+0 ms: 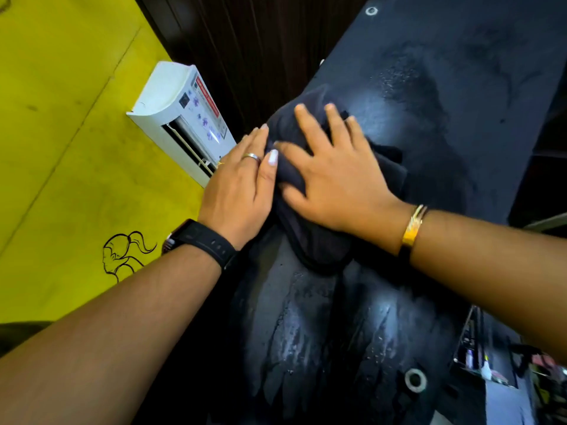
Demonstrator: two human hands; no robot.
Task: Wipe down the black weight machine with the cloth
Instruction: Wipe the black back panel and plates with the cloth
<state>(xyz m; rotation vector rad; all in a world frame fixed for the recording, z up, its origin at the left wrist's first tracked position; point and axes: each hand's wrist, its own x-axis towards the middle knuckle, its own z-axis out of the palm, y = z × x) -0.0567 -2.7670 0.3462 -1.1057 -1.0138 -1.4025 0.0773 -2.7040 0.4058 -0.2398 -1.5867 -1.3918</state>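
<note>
1. I am looking down at the black weight machine [435, 87], whose broad matte panel is running from the upper right toward the bottom of my view.
2. Its surface is showing wet streaks and droplets below the cloth, and a duller speckled patch above it.
3. Two round metal-rimmed holes are sitting in the panel, one near the top edge and one near the bottom.
4. The dark cloth [310, 240] is lying bunched and folded flat on the middle of the panel, touching it, with a stitched hem curving along its lower edge.
</note>
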